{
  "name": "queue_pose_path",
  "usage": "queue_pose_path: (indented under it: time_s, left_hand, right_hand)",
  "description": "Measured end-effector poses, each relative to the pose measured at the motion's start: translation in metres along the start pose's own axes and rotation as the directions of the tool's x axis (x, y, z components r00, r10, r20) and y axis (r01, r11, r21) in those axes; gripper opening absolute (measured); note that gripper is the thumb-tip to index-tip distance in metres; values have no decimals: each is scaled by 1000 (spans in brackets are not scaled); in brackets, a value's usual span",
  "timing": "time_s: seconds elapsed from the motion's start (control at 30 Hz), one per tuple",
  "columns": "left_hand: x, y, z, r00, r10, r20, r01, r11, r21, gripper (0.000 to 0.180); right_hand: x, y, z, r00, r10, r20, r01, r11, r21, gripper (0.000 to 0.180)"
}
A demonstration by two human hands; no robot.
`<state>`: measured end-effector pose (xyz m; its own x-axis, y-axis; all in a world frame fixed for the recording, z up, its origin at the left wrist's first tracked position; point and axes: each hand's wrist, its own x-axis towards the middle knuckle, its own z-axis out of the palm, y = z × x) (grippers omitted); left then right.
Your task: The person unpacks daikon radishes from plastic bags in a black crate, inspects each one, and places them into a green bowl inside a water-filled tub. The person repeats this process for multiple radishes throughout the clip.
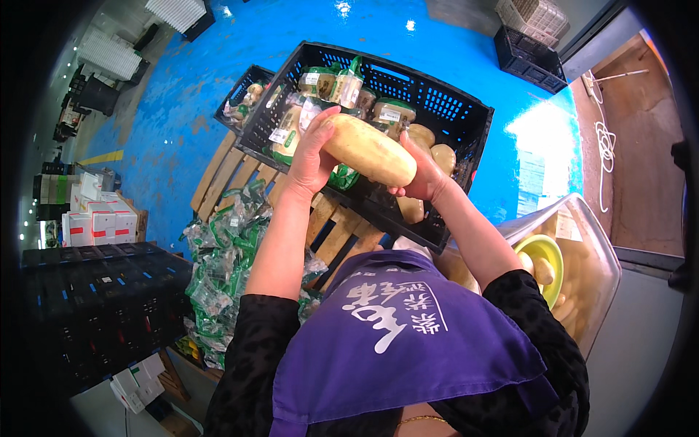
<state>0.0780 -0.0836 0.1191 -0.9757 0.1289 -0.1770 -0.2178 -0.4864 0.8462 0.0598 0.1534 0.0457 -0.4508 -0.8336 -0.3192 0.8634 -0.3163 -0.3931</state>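
Note:
Both my hands hold a thick, pale yellow lotus root (371, 149) above a black plastic crate (466, 124). My left hand (313, 156) wraps round its left end, thumb on top. At the other end, my right hand (429, 175) grips from the right side, with some fingers hidden beneath. Inside the crate, packaged pieces in clear and green bags (393, 113) fill the left and far part. Unwrapped lotus roots (443, 158) lie on its right side, and another loose piece (411, 210) shows below my right hand.
Wooden slats (331, 226) lie under the crate. A heap of clear and green bags (229, 255) is at left, beside stacked black crates (102, 298). A smaller crate (244, 98) stands beyond. At right, a metal tub (593, 240) holds a yellow-green basin (553, 255).

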Motion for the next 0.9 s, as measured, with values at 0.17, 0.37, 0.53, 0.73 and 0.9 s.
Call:
queue_pose_path:
  time_s: [0.17,0.37,0.53,0.73,0.9]
  left_hand:
    - [2,-16,-24,972,-134,-193,127,991,-47,61]
    - [-3,-13,-11,932,-225,-284,237,971,7,62]
    - [-12,-9,-20,982,-112,-153,122,991,62,50]
    - [-13,0,-11,979,-111,-170,152,956,251,45]
    - [-9,-7,5,970,234,-61,-70,513,856,62]
  right_hand:
    - [-9,0,18,972,-186,-143,138,946,-292,85]
    - [-21,7,19,913,-389,-125,278,815,-509,91]
    - [-25,12,24,841,-540,-30,381,631,-675,85]
    - [-32,12,26,799,-600,38,401,483,-779,83]
    - [-28,17,19,729,-675,112,407,295,-865,82]
